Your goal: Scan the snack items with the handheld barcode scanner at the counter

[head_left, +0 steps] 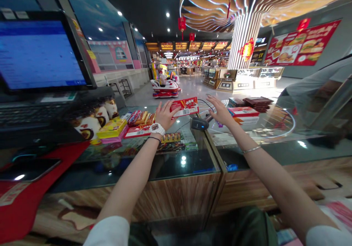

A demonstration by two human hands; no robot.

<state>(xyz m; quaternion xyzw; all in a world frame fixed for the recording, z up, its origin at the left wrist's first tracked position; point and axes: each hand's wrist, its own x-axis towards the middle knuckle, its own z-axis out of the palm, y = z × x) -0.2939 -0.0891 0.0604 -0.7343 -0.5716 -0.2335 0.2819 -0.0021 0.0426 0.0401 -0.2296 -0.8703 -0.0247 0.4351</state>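
My left hand, with a white watch at the wrist, has hold of a red flat box by its left end, above the glass counter. The box shows a barcode along its lower edge. My right hand is held over the counter with fingers apart and nothing in it. Between the hands lies a black barcode scanner with a blue light. Left of my left hand are wrapped snack bars, another red box and a yellow box.
A monitor and keyboard stand at the left, near patterned cups. Beyond my right hand are red-and-white boxes and dark red packets. A blurred person is at the far right.
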